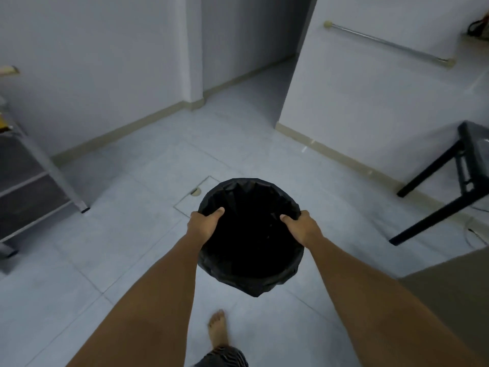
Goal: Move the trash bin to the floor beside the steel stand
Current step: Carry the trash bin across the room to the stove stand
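Tiled floor [132,260]; one trash bin [251,237] gripped by two hands: left [203,225], right [303,227].

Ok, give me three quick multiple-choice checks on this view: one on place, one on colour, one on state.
1. The steel stand with shelves sits: A) at the left edge B) at the right edge C) behind the bin
2. The round trash bin's liner is: A) white B) black C) blue
3. The bin is: A) lying tipped on the floor B) held by one hand C) held by both hands at the rim

A: its legs stand at the left edge.
B: the crinkled liner is black.
C: left hand and right hand each grip the rim.
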The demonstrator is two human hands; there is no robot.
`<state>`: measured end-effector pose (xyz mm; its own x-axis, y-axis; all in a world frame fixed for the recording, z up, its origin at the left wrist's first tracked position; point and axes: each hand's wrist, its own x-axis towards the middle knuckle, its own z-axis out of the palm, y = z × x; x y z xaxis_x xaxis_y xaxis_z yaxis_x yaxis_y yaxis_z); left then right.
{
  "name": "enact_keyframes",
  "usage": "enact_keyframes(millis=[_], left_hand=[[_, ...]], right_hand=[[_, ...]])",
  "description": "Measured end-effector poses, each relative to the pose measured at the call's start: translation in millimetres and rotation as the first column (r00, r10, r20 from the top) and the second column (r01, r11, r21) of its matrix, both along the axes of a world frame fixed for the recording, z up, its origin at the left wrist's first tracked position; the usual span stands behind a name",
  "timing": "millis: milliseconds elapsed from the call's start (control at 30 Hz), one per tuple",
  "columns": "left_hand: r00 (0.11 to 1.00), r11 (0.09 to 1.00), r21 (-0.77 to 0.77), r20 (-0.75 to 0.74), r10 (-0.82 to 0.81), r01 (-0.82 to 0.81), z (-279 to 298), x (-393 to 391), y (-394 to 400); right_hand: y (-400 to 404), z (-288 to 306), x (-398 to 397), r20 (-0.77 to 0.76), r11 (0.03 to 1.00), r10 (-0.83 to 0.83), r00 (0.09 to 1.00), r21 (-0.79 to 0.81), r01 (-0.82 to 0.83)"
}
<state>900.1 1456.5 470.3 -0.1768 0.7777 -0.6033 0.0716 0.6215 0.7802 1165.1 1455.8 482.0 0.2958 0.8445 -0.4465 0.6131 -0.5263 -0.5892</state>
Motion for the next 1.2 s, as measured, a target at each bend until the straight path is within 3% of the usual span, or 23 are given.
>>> enact_keyframes(millis=[500, 900, 1200], left_hand=[[0.937, 0.938, -0.011, -0.035, 0.347, -0.347, 7.3, -81.1, 213.0], [0.791, 0.791, -0.008, -0.03, 0.611, -0.611, 2.0, -147.9, 332.0], [0.677, 0.678, -0.036, 0.022, 0.735, -0.735, -19.6, -244.1, 405.8]], right_hand=[[315.8, 12.0, -102.5, -0.005, 0.929, 0.37, 0.929, -0.005, -0.37], [509.7, 8.6, -216.4, -0.01, 0.757, 0.653, 0.757, 0.059, -0.651], [616.4, -17.5, -346.2, -0.013, 0.64, 0.769, 0.64, 0.001, -0.769]])
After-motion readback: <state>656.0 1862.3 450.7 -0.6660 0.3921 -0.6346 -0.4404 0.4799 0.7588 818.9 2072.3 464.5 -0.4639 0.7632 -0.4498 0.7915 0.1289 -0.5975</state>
